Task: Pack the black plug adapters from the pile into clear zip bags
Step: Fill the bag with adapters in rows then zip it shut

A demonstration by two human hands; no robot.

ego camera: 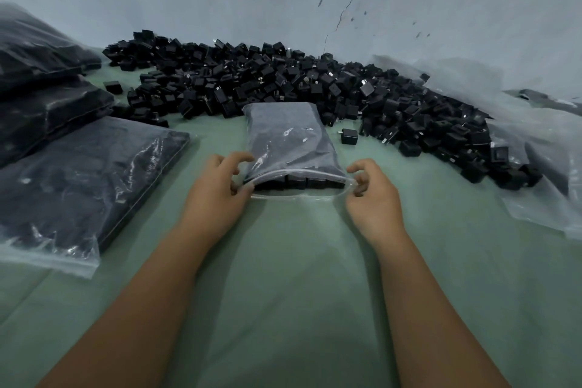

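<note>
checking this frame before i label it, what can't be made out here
Head view only:
- Adapter count in the zip bag: frosted plastic hides all but the row at its mouth.
- Left hand and right hand fingertips: blurred at the zip strip.
- Stacked filled bags: cut off by the left edge.
- Pile: prong details too small.

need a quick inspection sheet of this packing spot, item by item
surface: green cloth, wrinkled
job's things: zip bag full of adapters, mouth facing the person and open; pile of black adapters behind it
clutter: filled bags stacked at left; loose clear plastic at right; stray adapter beside the bag
grippers: left hand and right hand pinch the bag's mouth corners
cables: nothing seen
surroundings: cracked pale wall
</note>
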